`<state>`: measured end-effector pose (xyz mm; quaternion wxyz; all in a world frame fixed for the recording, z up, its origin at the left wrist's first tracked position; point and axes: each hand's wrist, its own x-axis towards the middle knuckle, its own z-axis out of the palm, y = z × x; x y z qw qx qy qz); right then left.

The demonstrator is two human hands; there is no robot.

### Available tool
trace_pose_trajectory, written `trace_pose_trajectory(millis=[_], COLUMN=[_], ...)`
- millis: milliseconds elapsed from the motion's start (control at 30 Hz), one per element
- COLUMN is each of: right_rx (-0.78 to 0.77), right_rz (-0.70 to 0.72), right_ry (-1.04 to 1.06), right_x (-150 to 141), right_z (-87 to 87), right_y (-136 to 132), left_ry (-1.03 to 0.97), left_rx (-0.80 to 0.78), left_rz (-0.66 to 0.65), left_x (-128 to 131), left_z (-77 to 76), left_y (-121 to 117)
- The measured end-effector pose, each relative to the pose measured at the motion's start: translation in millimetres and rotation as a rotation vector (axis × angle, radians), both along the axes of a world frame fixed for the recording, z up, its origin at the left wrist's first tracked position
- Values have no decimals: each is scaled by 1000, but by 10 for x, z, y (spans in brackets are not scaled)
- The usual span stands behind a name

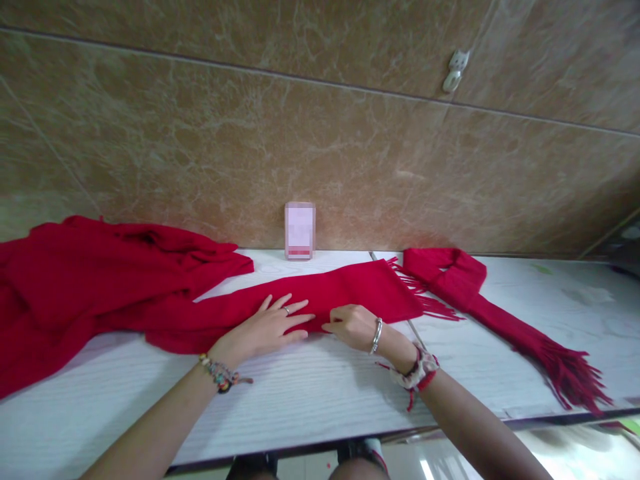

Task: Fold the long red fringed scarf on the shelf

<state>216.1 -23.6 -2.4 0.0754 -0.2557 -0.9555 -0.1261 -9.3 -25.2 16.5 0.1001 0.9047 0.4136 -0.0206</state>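
A red fringed scarf [350, 287] lies stretched along the white wood-grain table [280, 400], its fringe toward the right. Flat on its middle, with fingers spread, rests my left hand [273, 325]. My right hand [353, 325] is curled at the scarf's near edge, thumb and fingers drawn together; whether cloth is pinched in them is hidden. To the left the scarf runs into a large heap of red cloth [100, 280]. On the right a second red scarf [493, 317] is looped over itself, its fringed end near the table's front edge.
A phone [300, 231] with a blurred screen leans upright against the brown tiled wall [225, 147] behind the table. Higher up, a small white cat-shaped hook [456, 71] is fixed to the wall. A dark object [625, 243] stands at the far right.
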Motion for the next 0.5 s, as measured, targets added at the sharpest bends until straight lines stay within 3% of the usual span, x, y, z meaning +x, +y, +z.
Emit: trace_pose_trajectory(millis=[100,233,300,500], right_rx=[3,-5,-10,-47], right_rz=[10,23,27,-7], right_ry=[12,38,33,-12], right_x=[2,11,12,-6], right_z=[-17,-53,-60,4], right_y=[2,8,5,-35], left_ry=[54,2,22,168], left_rx=[49,-5,-69,-88], left_rz=[152,-28,-39,369], left_x=[3,148,240,318], left_z=[31,65,51,47], left_y=[20,101,195,522])
